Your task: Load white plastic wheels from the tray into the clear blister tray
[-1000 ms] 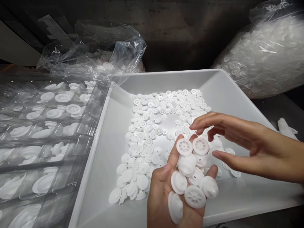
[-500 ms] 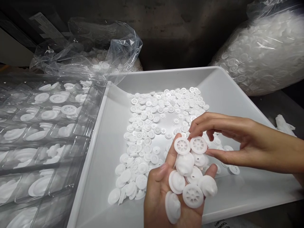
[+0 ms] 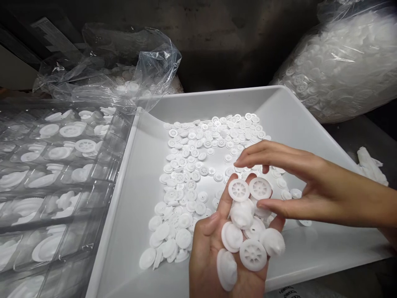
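The left hand (image 3: 211, 256) is palm up, with fingers slightly spread and curled. It bears a heap of white plastic gears (image 3: 252, 255), some showing spoked faces and others toothed rims. One gear lies tilted at the lower edge of the palm.

The right hand (image 3: 328, 194) is held above the heap, back upward, with fingers curved and the thumb apart from them in an open pinch. It grips no gear. Its thumb lies just beside the two uppermost gears, and contact cannot be confirmed.

A white tray (image 3: 214, 101) lies beneath both hands. Loose gears (image 3: 186, 178) lie on its floor, mostly in a single layer forming a rough band. A clear blister tray (image 3: 62, 165) stands beside the tray's left rim, with gears in its cells. Behind are a crumpled clear bag (image 3: 155, 66) and a full bag of gears (image 3: 338, 66). A crumpled white cloth (image 3: 370, 167) lies at far right.
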{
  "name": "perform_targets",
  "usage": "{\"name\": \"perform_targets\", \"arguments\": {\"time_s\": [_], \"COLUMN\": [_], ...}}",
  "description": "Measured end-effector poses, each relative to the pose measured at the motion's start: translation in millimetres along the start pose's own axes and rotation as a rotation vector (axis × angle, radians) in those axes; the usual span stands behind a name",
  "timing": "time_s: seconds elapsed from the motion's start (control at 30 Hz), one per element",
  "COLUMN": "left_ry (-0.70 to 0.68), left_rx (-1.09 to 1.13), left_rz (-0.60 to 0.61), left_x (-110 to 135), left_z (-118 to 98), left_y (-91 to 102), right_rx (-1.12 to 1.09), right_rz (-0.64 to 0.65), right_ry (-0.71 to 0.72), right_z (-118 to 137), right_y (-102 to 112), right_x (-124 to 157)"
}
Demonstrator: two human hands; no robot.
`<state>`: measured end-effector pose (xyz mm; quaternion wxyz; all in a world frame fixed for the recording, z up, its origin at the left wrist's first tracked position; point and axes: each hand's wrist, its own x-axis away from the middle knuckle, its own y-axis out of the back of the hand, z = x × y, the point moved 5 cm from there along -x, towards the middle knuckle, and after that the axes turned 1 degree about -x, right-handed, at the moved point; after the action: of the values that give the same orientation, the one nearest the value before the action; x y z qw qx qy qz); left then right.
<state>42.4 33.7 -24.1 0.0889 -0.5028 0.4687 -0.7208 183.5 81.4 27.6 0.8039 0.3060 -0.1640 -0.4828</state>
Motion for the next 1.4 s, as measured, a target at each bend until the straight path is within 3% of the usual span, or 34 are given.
{"name": "perform_targets", "arguments": {"time_s": [0.17, 0.27, 0.4, 0.5, 0.6, 0.8, 1.0, 1.4], "left_ry": [0.041, 0.061, 0.057, 0.04, -0.011, -0.051, -0.037, -0.012], "left_rx": [-0.033, -0.033, -0.022, -0.02, -0.026, -0.015, -0.027, -0.11], "left_rz": [-0.012, -0.027, -0.037, -0.026, 0.019, 0.053, 0.06, 0.043], "left_x": [-2, -4, -4, -2, 2, 2, 2, 2], "left_z": [2, 1, -1, -3, -5, -6, -6, -3], "left_y": [-2.5, -0.3, 3.0, 4.0, 2.9, 1.5, 2.2, 6.2], "right_rx": [-0.042, -0.149, -0.608, -0.916, -0.764, -0.107, -0.068, -0.089], "right_rz": [0.016, -0.083, -0.254, -0.288, -0.246, -0.014, 0.058, 0.025], "right_ry": [-0.024, 0.003, -0.129, -0.243, -0.249, -0.104, -0.131, -0.093], "right_z": [2, 3, -10, -21, -21, -6, -10, -9], "right_y": [-10, -5, 8, 9, 10, 9, 9, 6], "right_x": [-8, -9, -8, -8, -8, 1, -2, -4]}}
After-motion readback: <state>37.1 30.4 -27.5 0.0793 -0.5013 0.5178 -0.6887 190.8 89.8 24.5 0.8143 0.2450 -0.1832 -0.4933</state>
